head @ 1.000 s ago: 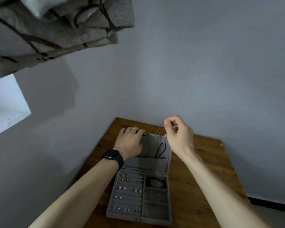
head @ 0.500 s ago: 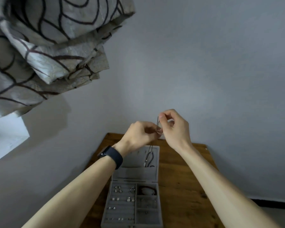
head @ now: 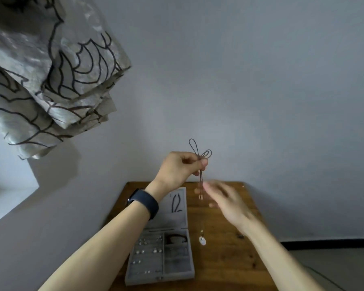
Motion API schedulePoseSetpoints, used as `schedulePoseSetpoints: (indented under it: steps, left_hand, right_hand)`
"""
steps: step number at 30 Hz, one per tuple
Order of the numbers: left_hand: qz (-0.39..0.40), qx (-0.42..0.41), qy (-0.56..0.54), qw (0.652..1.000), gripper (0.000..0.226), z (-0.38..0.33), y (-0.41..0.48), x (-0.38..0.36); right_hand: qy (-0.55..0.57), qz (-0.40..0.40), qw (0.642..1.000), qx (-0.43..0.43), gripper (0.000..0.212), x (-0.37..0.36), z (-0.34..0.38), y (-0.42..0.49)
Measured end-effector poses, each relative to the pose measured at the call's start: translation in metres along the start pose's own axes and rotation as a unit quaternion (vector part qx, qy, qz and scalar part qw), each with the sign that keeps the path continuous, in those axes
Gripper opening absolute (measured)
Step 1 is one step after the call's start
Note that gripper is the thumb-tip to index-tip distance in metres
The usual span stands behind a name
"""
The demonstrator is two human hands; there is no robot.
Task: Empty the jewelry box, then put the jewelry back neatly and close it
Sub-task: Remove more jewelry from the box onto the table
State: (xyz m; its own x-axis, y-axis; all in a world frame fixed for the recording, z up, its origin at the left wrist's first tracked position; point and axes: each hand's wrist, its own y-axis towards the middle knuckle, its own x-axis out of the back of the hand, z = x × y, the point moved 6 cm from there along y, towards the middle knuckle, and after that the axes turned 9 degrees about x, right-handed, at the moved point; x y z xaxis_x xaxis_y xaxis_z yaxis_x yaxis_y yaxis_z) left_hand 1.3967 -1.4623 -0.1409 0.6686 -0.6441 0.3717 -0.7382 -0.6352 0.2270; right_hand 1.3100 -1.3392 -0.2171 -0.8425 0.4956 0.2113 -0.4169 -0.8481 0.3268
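A grey velvet jewelry box [head: 177, 276] lies open on the wooden table [head: 229, 259], its lid [head: 180, 215] folded back with another dark cord in it. Small earrings sit in the left rows and a dark bracelet [head: 177, 238] in a right compartment. My left hand [head: 179, 169] pinches a dark cord necklace [head: 201, 185] high above the box; loops stick up over my fingers and a pale round pendant [head: 202, 241] hangs just over the table. My right hand [head: 225, 198], blurred, is open beside the hanging cord with its fingers near it.
A grey wall stands right behind the table. A patterned curtain [head: 51, 80] hangs at the upper left. A black watch [head: 144, 201] is on my left wrist. Bare table surface lies to the right of the box.
My left hand took the necklace cord over from my right and lifted it out of the lid. My right hand let go and dropped lower beside the cord. The view tilted up.
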Motion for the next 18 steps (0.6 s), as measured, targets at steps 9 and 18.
schedulePoseSetpoints:
  steps: [9, 18]
  left_hand:
    - [-0.027, 0.048, -0.051, 0.997, 0.024, 0.038, -0.04, -0.03]
    - [-0.036, 0.136, -0.093, 0.986, 0.024, 0.08, -0.064, -0.02]
  right_hand:
    - [-0.002, -0.038, 0.998, -0.045, 0.016, -0.009, -0.053, -0.101]
    - [-0.021, -0.085, 0.985, -0.149, 0.015, 0.025, -0.088, -0.177]
